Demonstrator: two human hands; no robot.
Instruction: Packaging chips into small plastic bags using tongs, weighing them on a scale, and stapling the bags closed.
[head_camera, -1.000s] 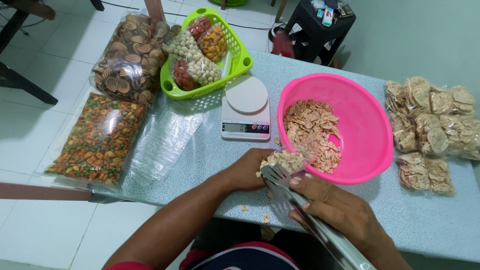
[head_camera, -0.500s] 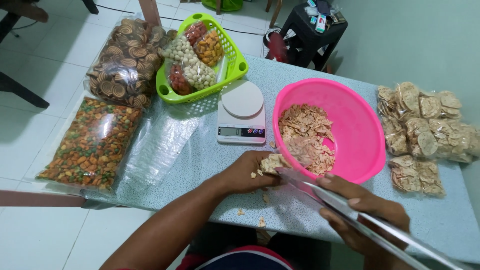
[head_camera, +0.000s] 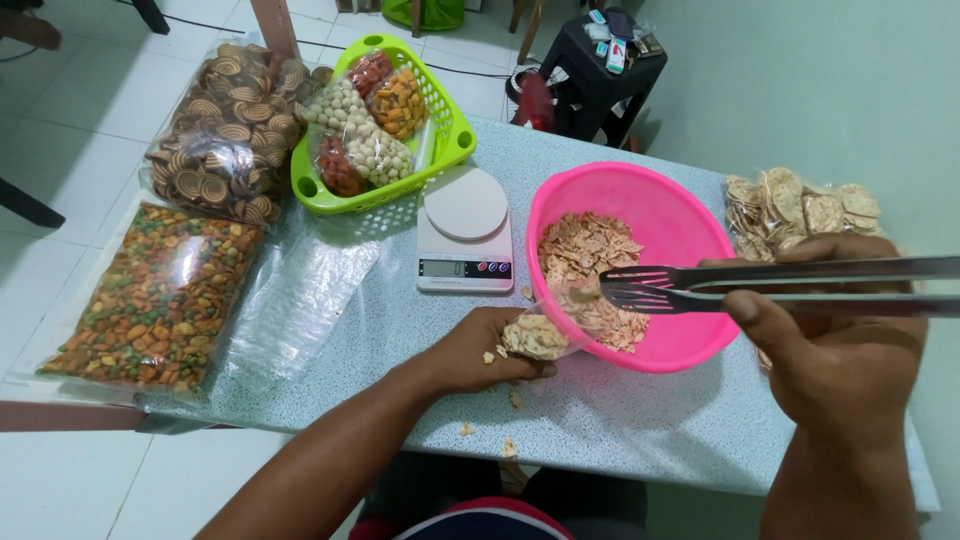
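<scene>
Speckled surface (head_camera: 600, 420), centre frame: your left hand (head_camera: 478, 352) pinches a small bag (head_camera: 537, 336) of chips at the pink bowl (head_camera: 690, 215) rim (some crumbs spilt). Right hand (head_camera: 840, 350) grips tongs (head_camera: 700, 285) w/ tips over the chips; hold the bag mouth wide, scoop small.

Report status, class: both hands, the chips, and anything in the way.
Left hand grips small clear bag of chips at bowl rim. Right hand holds metal tongs over pink bowl, tips open. Crumbs on table; nothing blocking.
</scene>
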